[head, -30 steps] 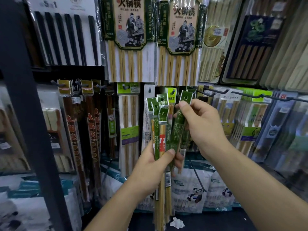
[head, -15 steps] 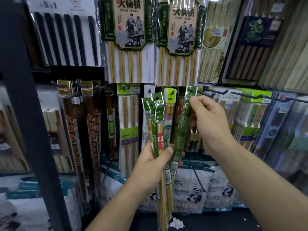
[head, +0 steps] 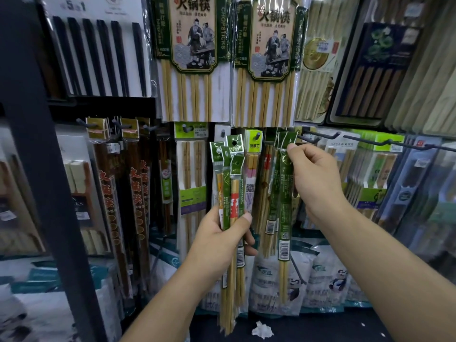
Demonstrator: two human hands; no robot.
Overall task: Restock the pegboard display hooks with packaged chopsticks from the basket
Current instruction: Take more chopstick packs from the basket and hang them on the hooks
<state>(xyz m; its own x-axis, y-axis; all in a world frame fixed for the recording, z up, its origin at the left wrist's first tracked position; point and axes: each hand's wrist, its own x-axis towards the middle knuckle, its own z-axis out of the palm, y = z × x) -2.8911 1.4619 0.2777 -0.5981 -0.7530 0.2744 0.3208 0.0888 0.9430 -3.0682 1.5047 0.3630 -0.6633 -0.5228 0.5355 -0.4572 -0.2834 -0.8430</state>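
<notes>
My left hand [head: 219, 236] grips a bundle of green-headed chopstick packs [head: 230, 183] upright in front of the display, with the bamboo sticks hanging down below my fist. My right hand [head: 312, 178] pinches the top of one green chopstick pack [head: 285, 193] and holds its header up against the tip of a black peg hook [head: 318, 138]. Whether the hole is on the hook cannot be seen. A similar green pack hangs just behind it. No basket is in view.
Large hotpot chopstick packs [head: 195, 58] hang above. Dark red packs [head: 135, 193] fill the hooks at left, and light green boxed sets [head: 370, 174] hang at right. A black shelf upright [head: 42, 169] stands at the left. Panda-printed bags [head: 291, 275] sit below, with crumpled paper [head: 262, 330] on the floor.
My right hand pulled one green pack away from the bundle and raised it up and to the right to the hook. My left hand stayed almost still with the remaining packs.
</notes>
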